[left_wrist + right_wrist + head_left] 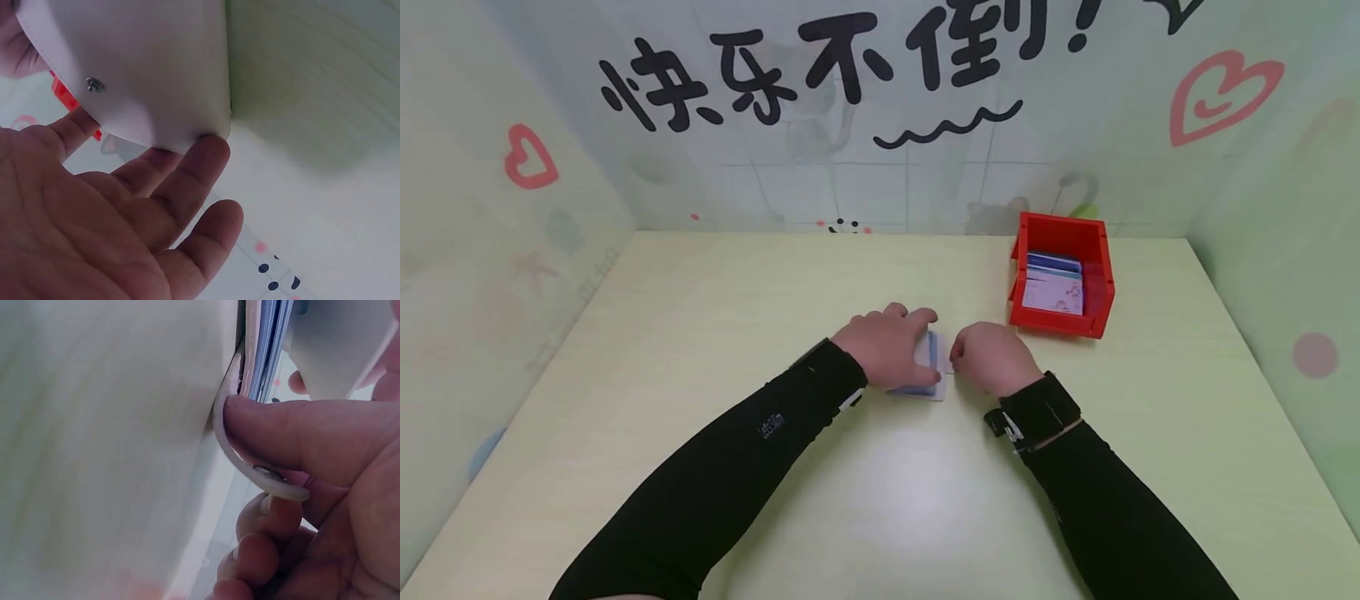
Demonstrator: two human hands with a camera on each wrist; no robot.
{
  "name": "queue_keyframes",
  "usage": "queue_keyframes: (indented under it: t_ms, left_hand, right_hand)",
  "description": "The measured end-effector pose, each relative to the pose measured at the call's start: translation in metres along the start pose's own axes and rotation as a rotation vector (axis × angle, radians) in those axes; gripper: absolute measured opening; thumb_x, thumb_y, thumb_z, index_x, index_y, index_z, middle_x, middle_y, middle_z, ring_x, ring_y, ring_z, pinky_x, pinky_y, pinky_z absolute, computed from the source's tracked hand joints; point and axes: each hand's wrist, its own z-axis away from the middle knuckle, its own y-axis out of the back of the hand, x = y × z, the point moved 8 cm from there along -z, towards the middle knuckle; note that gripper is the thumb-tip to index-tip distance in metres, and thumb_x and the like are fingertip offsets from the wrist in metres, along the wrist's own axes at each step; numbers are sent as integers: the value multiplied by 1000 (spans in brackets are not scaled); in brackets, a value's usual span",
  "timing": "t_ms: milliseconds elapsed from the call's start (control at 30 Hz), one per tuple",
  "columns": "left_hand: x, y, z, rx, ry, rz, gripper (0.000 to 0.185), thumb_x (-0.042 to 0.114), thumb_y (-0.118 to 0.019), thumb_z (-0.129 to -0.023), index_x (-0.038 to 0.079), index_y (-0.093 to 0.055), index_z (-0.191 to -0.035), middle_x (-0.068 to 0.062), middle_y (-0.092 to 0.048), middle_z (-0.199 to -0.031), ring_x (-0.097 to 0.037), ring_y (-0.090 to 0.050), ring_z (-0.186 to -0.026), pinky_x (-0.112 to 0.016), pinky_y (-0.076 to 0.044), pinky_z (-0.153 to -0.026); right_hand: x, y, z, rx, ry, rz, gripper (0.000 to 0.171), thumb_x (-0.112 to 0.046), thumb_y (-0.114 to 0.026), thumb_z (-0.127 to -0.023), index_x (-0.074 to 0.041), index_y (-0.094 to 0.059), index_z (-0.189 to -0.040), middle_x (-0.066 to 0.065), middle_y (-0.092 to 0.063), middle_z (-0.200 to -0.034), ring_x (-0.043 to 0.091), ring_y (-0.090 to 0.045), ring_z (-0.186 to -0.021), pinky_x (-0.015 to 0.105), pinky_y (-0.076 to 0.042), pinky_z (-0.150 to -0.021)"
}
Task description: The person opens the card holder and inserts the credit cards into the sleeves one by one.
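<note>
Near the middle of the pale yellow-green wooden table (700, 350) lies a small white card pouch with a snap flap and a blue stack of cards inside (928, 367) — it sits between the two hands, flat on the wood, its long axis running away from the person toward the back wall.

The left hand (889, 346) rests on top of it from the left, fingers fairly straight and spread over the upper face, fingertips reaching the far edge. In the left wrist view those fingertips (209, 150) touch the rim of the white flap (144, 62), which carries a small metal snap stud (95, 85); nothing there is curled round it, so the hand is pressing rather than gripping.

The right hand (992, 358) lies just to the right of the pouch, touching its right edge. Its wrist view shows the thumb (294, 434) hooked under the curled white flap edge (250, 469) with the blue card edges (270, 344) right beside it — a pinch on the flap, with the other fingers curled below.

So the pouch lies directly left of the right hand and under the left one; both are in contact.

Well apart, toward the right rear, stands a red plastic open-fronted bin (1097, 242) holding more cards (1054, 287).
</note>
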Motion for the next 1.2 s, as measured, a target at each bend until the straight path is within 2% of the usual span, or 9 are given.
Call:
queue_keyframes:
  t_ms: [267,367,433,567,700,833,967,1067,1200]
  left_hand:
    - [-12,9,2,-47,20,131,79,56,-65,-90,26,-36,-157,-6,-54,-137,-21,-63,-97,-35,-54,-80]
    - [-15,11,2,-48,11,126,77,51,-63,-91,24,-35,-157,-6,-51,-145,-22,-63,-100,-36,-54,-83]
    - [-16,13,2,-45,1,109,75,48,-61,-92,23,-36,-158,-6,-47,-153,-23,-61,-106,-39,-55,-91]
    - [-18,16,1,-18,-6,25,67,41,-57,-97,20,-40,-158,-7,-35,-167,-28,-59,-125,-47,-50,-112]
    - [-22,19,3,48,17,-97,60,36,-57,-100,18,-47,-157,-10,-31,-171,-34,-50,-145,-53,-40,-122]
    - [-26,18,5,115,24,-197,60,35,-56,-101,15,-48,-158,-10,-31,-172,-36,-37,-155,-57,-31,-127]
    - [-29,18,5,159,33,-300,63,39,-55,-102,12,-46,-159,-10,-29,-173,-37,-30,-158,-56,-26,-128]
    - [-34,16,6,157,53,-360,67,46,-55,-103,10,-45,-159,-9,-28,-174,-38,-27,-159,-55,-24,-129]
    - [-41,11,9,124,76,-378,72,51,-56,-103,9,-44,-160,-8,-30,-174,-38,-26,-160,-55,-22,-130]
  right_hand:
    - [0,1,2,12,3,13,17,-16,-77,-95,-6,-79,-108,11,-74,-101,27,-63,-89,42,-58,-88]
    - [0,2,2,23,4,14,16,-16,-77,-95,-7,-80,-107,10,-74,-100,27,-63,-89,42,-58,-88]
    - [0,3,2,26,3,12,16,-16,-78,-94,-7,-79,-107,10,-74,-100,28,-63,-89,42,-58,-89]
    - [0,5,4,27,1,12,18,-15,-78,-93,-6,-79,-109,11,-72,-99,28,-62,-90,43,-57,-90]
    - [0,6,3,27,3,28,18,-14,-78,-93,-6,-80,-109,11,-73,-100,27,-62,-88,42,-58,-89]
    - [0,4,1,35,11,52,18,-13,-78,-93,-6,-80,-109,11,-73,-101,27,-62,-88,42,-58,-89]
    - [2,4,1,54,20,81,24,-13,-80,-91,-5,-80,-114,12,-73,-104,27,-62,-90,43,-58,-91]
    - [2,7,2,76,31,111,28,-12,-82,-89,-4,-79,-117,14,-73,-104,28,-62,-89,44,-58,-93]
    - [-1,10,4,77,43,134,31,-12,-81,-90,-3,-78,-119,15,-73,-102,28,-61,-87,44,-58,-93]
